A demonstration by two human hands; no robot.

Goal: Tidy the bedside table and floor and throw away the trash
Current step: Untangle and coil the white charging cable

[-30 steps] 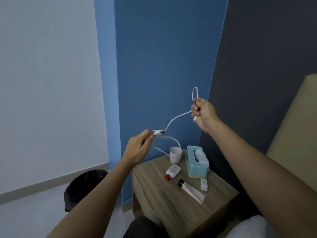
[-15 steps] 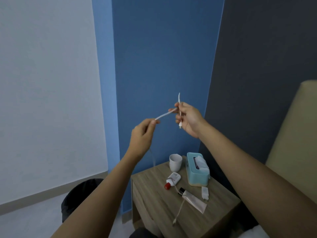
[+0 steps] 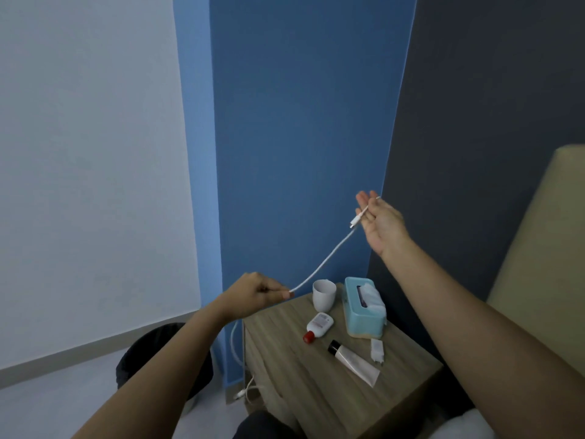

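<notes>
Blue corner wall, wooden bedside table (image 3: 316, 394) below with cup (image 3: 323, 294), tissue box (image 3: 364, 315), bottle (image 3: 319, 325), tube (image 3: 354, 364) and charger plug (image 3: 376, 350) on top. My left hand (image 3: 256, 294) pinched the white cable (image 3: 316, 270) above the table's left edge, slack hanging to the floor. My right hand (image 3: 383, 220) was raised, fingers straight, the cable's connector end draped across them.

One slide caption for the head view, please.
Left hand pinches a white cable; its end lies across the right hand.
</notes>
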